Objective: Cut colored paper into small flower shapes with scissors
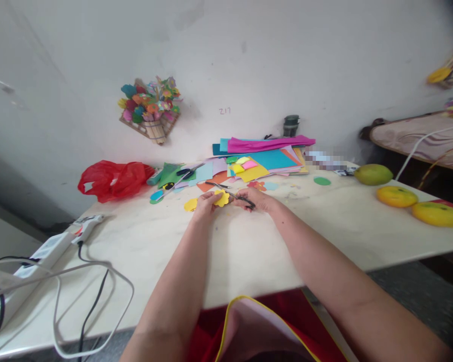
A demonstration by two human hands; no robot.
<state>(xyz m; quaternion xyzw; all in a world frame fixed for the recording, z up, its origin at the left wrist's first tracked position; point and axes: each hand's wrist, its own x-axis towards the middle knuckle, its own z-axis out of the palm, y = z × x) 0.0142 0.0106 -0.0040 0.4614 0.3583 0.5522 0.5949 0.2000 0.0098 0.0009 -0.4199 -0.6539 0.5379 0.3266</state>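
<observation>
1. Hands at work: the left hand pinches a yellow flower cutout, thumb and fingers closed on it, just above the tabletop and near the middle of the view.

2. Scissors with dark handles sit in the right hand, its fingers curled around the grips, the blades angled toward the left hand. At this size, whether the blades touch the yellow cutout cannot be told for certain.

3. Yellow paper shows just beside the left hand, on its outer side. Beyond the hands lie an orange-red flower cutout and a second pair of scissors, set down near green sheets.

4. Colored sheets, among them a blue sheet and a magenta sheet, are piled toward the wall. A green disc lies to their right.

5. Three mangoes line the right side; a red plastic bag rests at far left, with a glue gun and a white power strip nearer the wearer.

6. Flowers in many colors fill a small basket mounted on the wall above.
</observation>
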